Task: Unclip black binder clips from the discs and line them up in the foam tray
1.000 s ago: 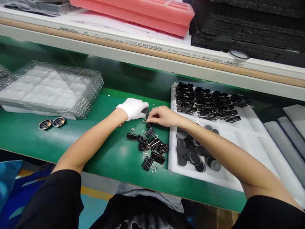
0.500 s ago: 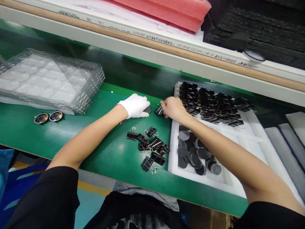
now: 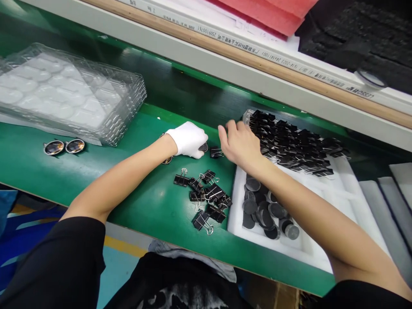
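Note:
My left hand (image 3: 189,140), in a white glove, is closed on a dark round disc (image 3: 204,147) whose edge shows at the fingertips. Beside the disc lies a black binder clip (image 3: 215,152) on the green table. My bare right hand (image 3: 240,142) is just right of that clip, fingers apart, holding nothing. Several loose binder clips (image 3: 214,193) lie in a pile below the hands. Partly under my left wrist, a round lens (image 3: 167,160) shows. Many black clips (image 3: 289,141) stand in rows at the back of the white foam tray (image 3: 233,214).
Dark discs (image 3: 265,214) fill a tray compartment. Sunglasses (image 3: 65,147) lie at the left, below stacked clear plastic trays (image 3: 74,94). A pale rail (image 3: 225,64) crosses the back, with pink foam (image 3: 273,13) beyond. Grey foam pieces (image 3: 383,210) lie at the far right.
My right hand has let go of the binder clip and opened; the clip now lies on the table. My left hand stays at the disc. The camera view has shifted slightly.

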`<state>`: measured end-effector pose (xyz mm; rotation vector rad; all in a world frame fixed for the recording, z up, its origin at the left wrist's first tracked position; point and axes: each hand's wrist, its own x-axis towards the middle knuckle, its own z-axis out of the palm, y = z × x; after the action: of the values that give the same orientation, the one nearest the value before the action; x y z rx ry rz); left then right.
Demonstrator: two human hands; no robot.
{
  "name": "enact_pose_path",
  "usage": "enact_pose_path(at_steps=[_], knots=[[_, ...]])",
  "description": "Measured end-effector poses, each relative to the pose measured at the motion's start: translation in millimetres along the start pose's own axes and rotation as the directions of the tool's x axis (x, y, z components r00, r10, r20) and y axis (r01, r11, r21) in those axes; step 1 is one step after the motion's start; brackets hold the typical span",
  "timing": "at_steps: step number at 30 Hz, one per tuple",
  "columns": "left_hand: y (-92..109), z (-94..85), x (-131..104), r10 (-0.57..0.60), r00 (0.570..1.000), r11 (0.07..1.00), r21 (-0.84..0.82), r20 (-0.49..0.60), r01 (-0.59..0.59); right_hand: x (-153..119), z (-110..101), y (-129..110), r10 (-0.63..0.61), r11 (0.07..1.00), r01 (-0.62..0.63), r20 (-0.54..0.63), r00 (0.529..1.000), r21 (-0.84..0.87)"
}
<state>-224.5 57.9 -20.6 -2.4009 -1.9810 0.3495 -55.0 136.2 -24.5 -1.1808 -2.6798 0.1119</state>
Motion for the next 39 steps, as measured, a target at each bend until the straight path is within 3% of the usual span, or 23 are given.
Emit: enact_pose_path(at_steps=[2, 5, 8, 15, 29, 33, 36, 38, 39], knots=[[0.2, -0.3, 0.1, 0.013, 1.000, 1.000, 0.007, -0.007, -0.013, 16.0, 10.5, -1.6, -0.001, 0.978, 0.014, -0.059, 0.998, 0.207], [0.7, -1.0, -0.3, 0.041, 0.999, 0.999, 0.012, -0.006, -0.041, 36.1, 34.0, -6.4, 0.146, 0.915, -0.152, 0.043, 0.988, 0.374], [1.5, -1.3, -0.7, 0.046, 0.999, 0.999, -0.002, 0.011, -0.046, 41.6, 53.4, -9.9, 0.184, 0.903, -0.218, 0.127, 0.975, 0.370], [-1.2, 4.5, 2.6, 0.006, 0.999, 0.995, -0.097, 0.041, -0.002, 37.2, 69.7, 0.8, 0.261, 0.865, -0.292, 0.130, 0.956, 0.408], [9.6, 7.0, 8.2, 0.056, 0.998, 0.995, -0.085, 0.022, -0.054, 39.5, 71.4, 1.3, 0.305, 0.834, -0.322, 0.112, 0.946, 0.448], [13.4, 3.5, 6.2, 0.023, 1.000, 0.998, -0.060, 0.021, -0.022, 32.6, 52.2, -1.5, 0.270, 0.875, -0.254, 0.019, 0.963, 0.412], [17.3, -5.3, 1.1, -0.093, 0.995, 0.995, -0.027, 0.033, 0.094, 10.6, 13.9, -2.4, 0.089, 0.946, -0.075, -0.028, 0.996, 0.315], [16.6, -13.6, -3.4, -0.154, 0.985, 0.987, -0.022, 0.079, 0.156, -9.0, -13.7, -2.1, -0.019, 0.974, -0.014, 0.141, 0.990, 0.226], [14.9, -17.6, -5.6, -0.163, 0.982, 0.986, -0.025, 0.093, 0.166, -18.5, -24.7, -1.7, -0.042, 0.985, -0.005, 0.269, 0.962, 0.171]])
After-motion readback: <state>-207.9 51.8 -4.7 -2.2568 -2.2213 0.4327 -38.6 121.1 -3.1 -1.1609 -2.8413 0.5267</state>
